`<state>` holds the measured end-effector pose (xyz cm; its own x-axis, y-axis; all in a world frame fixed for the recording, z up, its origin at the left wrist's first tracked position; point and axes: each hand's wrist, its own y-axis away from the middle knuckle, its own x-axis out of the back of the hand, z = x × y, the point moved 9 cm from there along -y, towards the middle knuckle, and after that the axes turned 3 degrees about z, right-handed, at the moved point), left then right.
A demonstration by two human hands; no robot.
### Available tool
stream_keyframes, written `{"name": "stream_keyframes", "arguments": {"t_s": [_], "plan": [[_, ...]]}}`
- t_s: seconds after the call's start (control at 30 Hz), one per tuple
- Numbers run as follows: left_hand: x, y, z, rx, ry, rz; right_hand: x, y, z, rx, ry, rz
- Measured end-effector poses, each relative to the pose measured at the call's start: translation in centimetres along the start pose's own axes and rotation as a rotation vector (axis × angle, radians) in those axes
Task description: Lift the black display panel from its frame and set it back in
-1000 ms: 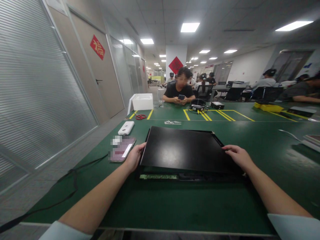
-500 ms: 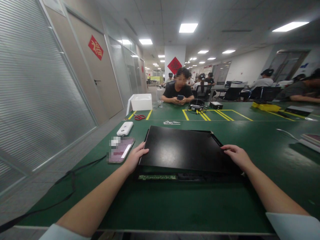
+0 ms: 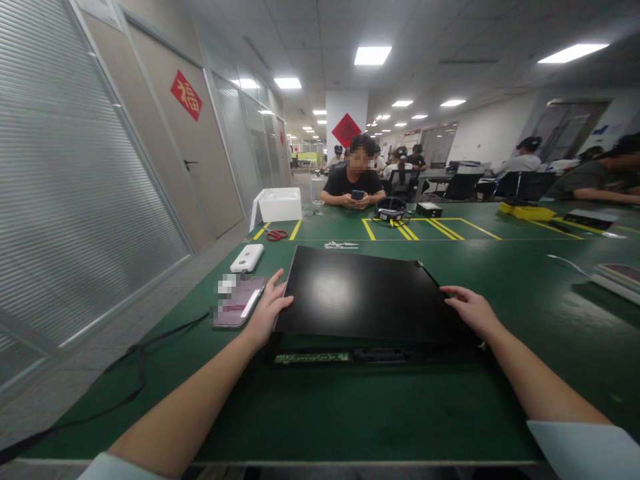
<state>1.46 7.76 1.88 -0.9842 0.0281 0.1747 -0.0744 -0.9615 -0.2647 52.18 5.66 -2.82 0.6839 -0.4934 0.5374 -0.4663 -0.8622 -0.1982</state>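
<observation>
A black flat screen panel (image 3: 360, 293) lies tilted over a dark frame, its far left corner raised. Along the near side a strip of green circuit board (image 3: 313, 358) shows below the panel's edge. My left hand (image 3: 267, 310) grips the panel's left edge, thumb on top and forefinger spread away from it; its other fingertips are partly hidden. At the opposite side my right hand (image 3: 470, 308) pinches the right edge with bent fingers. Whether it also touches the frame underneath I cannot tell.
Left of the panel lie a phone (image 3: 240, 302), a white power bank (image 3: 247, 258) and a black strap (image 3: 143, 363). Beyond are red scissors (image 3: 277, 235), small white pieces (image 3: 341, 245) and a white box (image 3: 281, 204). A person (image 3: 354, 177) sits across the green table (image 3: 350, 420), holding a phone.
The panel's far left corner has risen slightly and covers more of the frame's far edge. My left forefinger has spread away from the panel, while my right hand stays at its edge.
</observation>
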Motion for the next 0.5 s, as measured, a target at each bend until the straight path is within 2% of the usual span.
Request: {"name": "stream_keyframes", "arguments": {"t_s": [0.1, 0.23, 0.33, 0.5], "plan": [[-0.1, 0.2, 1.1, -0.083, -0.069, -0.013, 0.2, -0.2, -0.2, 0.020, -0.090, 0.042], [0.0, 0.4, 2.0, -0.172, -0.121, 0.011, 0.7, -0.1, 0.1, -0.056, -0.127, 0.105], [0.2, 0.4, 1.4, -0.151, -0.079, 0.024, 0.9, 0.2, 0.2, -0.095, -0.100, 0.108], [0.8, -0.1, -0.2, -0.101, -0.050, 0.029, 1.2, 0.1, -0.9, 0.041, -0.157, 0.109]]}}
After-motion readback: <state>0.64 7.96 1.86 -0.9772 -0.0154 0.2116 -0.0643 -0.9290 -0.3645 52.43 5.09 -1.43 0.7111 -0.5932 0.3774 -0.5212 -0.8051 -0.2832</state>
